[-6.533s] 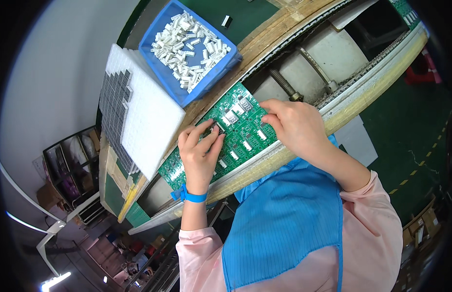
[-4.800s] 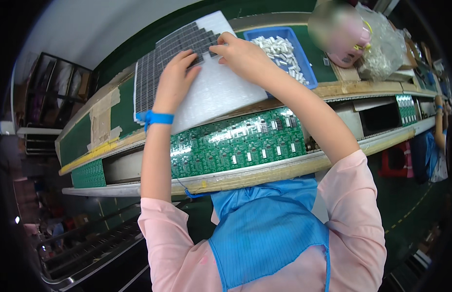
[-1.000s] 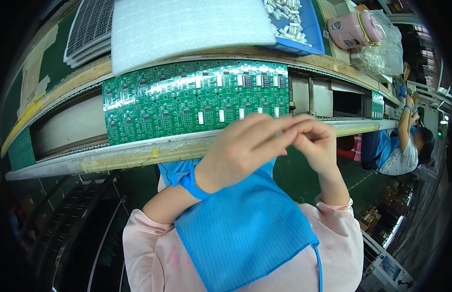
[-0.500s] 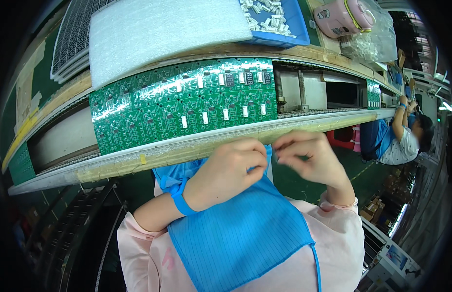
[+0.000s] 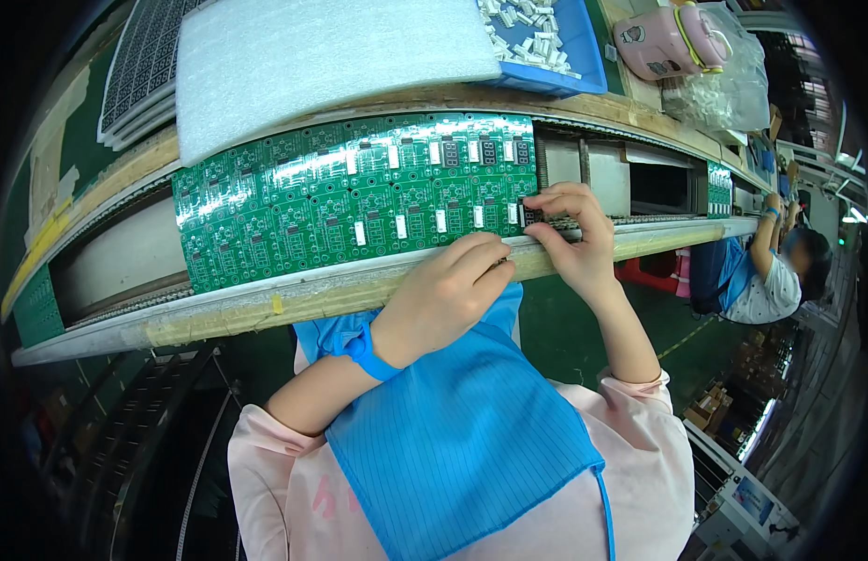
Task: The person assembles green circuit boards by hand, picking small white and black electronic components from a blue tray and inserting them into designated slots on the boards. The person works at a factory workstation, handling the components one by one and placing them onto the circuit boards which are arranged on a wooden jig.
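Green circuit board panel (image 5: 359, 210) lay flat on the conveyor line, its near edge against the wooden rail (image 5: 266, 304). Right hand (image 5: 570, 238) sat at the panel's lower right corner, fingertips pinched on a small dark part there. Left hand (image 5: 448, 299) rested on the rail just below the panel, fingers curled loosely; whether it held anything couldn't be told. White foam sheet (image 5: 331, 56) and blue parts bin (image 5: 546, 47) lay beyond.

Electronics factory (assembly line): circuit boards (image 5: 359, 201), conveyor (image 5: 602, 173).
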The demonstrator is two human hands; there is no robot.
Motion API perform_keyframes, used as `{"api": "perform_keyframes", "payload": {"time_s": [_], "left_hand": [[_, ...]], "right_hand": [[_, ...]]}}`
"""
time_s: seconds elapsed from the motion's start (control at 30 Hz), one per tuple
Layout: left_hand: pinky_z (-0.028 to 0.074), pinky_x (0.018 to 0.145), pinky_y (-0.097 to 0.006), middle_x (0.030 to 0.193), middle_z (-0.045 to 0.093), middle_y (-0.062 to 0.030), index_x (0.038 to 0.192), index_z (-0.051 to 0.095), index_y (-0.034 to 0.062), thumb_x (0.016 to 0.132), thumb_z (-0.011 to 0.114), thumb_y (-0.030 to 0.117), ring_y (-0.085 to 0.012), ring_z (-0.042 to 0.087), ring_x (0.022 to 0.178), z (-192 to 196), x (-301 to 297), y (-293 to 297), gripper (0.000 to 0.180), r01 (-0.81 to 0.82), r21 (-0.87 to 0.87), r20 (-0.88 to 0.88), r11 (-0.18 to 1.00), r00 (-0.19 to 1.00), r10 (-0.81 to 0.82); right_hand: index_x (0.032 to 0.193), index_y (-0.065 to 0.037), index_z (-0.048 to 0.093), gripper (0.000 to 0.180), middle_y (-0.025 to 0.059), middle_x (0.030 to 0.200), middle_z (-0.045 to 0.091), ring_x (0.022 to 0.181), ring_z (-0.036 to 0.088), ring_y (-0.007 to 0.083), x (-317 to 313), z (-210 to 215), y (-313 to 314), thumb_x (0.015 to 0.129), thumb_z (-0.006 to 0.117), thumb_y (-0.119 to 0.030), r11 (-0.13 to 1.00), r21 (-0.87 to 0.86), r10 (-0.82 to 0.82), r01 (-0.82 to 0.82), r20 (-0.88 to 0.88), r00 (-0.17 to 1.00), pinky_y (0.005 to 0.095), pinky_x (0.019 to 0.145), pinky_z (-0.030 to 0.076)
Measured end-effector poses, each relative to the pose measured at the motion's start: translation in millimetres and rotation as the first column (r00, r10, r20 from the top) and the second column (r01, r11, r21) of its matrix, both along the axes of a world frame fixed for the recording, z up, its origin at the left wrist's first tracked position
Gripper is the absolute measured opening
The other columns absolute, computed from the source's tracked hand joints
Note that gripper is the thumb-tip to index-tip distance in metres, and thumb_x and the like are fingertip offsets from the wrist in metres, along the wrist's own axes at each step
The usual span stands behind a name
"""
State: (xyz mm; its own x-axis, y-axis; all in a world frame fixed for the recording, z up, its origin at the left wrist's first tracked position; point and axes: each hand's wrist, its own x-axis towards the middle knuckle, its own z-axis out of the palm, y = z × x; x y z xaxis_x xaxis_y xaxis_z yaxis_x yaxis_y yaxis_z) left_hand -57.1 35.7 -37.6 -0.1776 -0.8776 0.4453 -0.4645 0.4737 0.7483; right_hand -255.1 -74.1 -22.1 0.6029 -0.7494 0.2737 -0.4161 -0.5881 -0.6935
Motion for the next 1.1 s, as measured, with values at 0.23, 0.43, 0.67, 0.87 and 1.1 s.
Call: {"api": "perform_keyframes", "payload": {"time_s": [0.23,0.43,0.67,0.87,1.1], "left_hand": [[0.056,0.091,-0.039,0.11,0.065,-0.0154,0.099,0.069,-0.0033,0.08,0.074,0.002,-0.0317,0.065,0.11,2,2,-2,0.021,0.016,0.02,0.013,1.0,1.0,-0.017],[0.056,0.092,-0.04,0.109,0.063,-0.0153,0.097,0.067,-0.0024,0.08,0.074,0.003,-0.0325,0.064,0.111,2,2,-3,0.019,0.025,0.043,0.014,0.999,1.0,-0.026],[0.056,0.092,-0.041,0.108,0.06,-0.0171,0.095,0.059,-0.0024,0.082,0.069,0.003,-0.0343,0.064,0.112,1,-8,-4,0.018,-0.018,0.05,0.122,0.999,0.992,0.011],[0.058,0.091,-0.04,0.107,0.06,-0.0185,0.094,0.057,-0.0025,0.081,0.067,0.004,-0.0345,0.065,0.11,0,-8,-5,0.017,-0.032,0.014,0.146,0.999,0.989,0.029],[0.058,0.089,-0.039,0.107,0.061,-0.0177,0.094,0.057,-0.0022,0.082,0.067,0.003,-0.034,0.067,0.107,-2,-7,-5,0.016,-0.03,0.009,0.115,1.0,0.993,0.029]], "right_hand": [[0.097,-0.004,0.057,0.035,0.0095,0.103,0.074,0.097,0.068,0.0278,-1,-2,1,0.074,0.08,0.005,1.0,0.01,0.007,-0.007,-0.031,0.999,0.0364,0.082,0.055],[0.1,-0.003,0.055,0.036,0.0113,0.106,0.075,0.097,0.071,0.0277,-1,-5,5,0.075,0.079,0.006,0.981,0.18,-0.07,0.068,0.001,0.998,0.0347,0.081,0.057],[0.093,0.001,0.068,0.022,0.0137,0.105,0.075,0.093,0.072,0.0285,4,7,1,0.074,0.078,0.007,0.997,-0.066,0.041,-0.048,-0.111,0.993,0.0354,0.08,0.058],[0.09,0.003,0.074,0.018,0.014,0.105,0.075,0.09,0.072,0.0281,1,11,1,0.073,0.079,0.007,0.99,-0.108,0.072,-0.094,-0.196,0.978,0.0345,0.077,0.058],[0.09,0.003,0.073,0.019,0.0133,0.105,0.075,0.089,0.07,0.0281,2,11,0,0.073,0.079,0.007,0.982,-0.141,0.097,-0.126,-0.197,0.976,0.0353,0.076,0.057]]}}
